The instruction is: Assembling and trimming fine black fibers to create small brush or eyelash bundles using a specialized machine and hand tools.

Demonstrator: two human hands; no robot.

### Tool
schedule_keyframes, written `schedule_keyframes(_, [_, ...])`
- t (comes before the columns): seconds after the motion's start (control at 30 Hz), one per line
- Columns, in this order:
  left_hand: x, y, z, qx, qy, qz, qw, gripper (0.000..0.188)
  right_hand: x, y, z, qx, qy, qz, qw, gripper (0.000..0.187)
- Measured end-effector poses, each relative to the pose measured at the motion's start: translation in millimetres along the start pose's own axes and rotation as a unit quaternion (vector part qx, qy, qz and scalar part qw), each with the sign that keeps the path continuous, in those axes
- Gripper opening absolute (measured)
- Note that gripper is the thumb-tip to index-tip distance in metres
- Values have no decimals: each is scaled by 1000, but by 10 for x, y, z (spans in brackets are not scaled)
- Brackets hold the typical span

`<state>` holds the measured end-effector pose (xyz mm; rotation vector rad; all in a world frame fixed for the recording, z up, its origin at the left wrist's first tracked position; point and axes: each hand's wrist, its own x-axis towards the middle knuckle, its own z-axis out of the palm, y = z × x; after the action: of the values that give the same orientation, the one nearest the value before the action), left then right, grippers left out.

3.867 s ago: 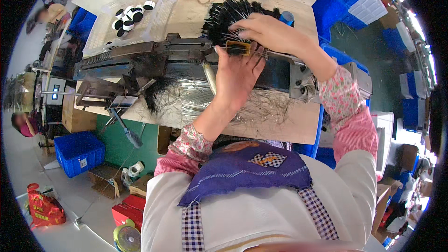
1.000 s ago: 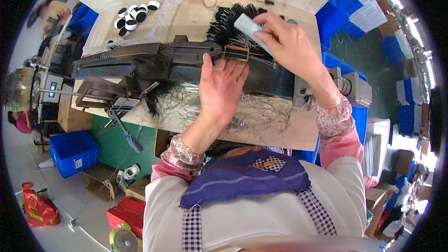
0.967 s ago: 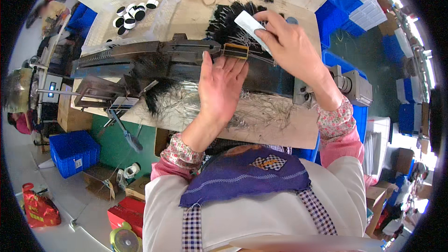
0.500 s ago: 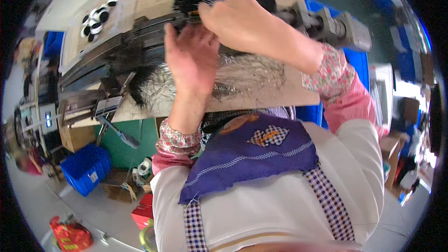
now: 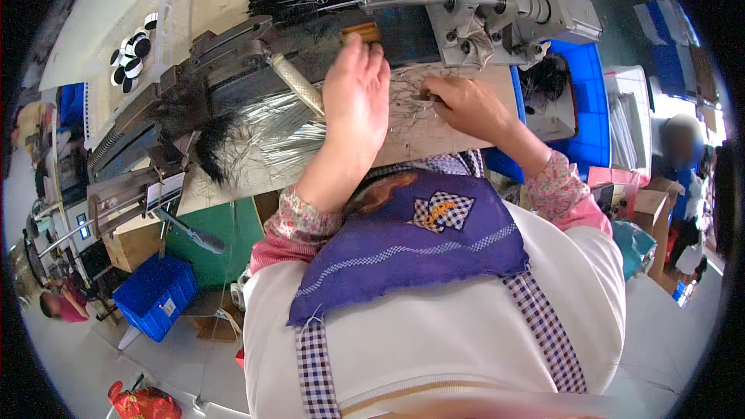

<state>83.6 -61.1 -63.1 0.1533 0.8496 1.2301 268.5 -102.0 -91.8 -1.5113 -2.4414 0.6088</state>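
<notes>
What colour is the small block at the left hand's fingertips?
The small rectangular block looks tan-brown, like wood, just above the left hand; the head view shows it.

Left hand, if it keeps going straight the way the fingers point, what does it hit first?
Probably the small tan block right at the fingertips of the left hand, on the dark machine bar. Depth is hard to judge here.
</notes>
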Motion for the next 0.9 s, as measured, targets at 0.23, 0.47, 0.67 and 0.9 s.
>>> schedule_keyframes(0.23, [-842,628,-1070,299,-197,274,893,54,-159,133,261,28,-39,-35,998,13])
schedule_keyframes(0.47, [-1400,1664,-2994,741,584,217,250,83,-119,57,106,159,5,-48,986,19])
schedule_keyframes(0.67, [-1551,1769,-3230,659,637,167,364,78,-328,125,-162,170,186,-40,967,21])
schedule_keyframes(0.9, [-1082,1001,-984,670,43,401,624,66,-77,3,-909,246,304,7,921,10])
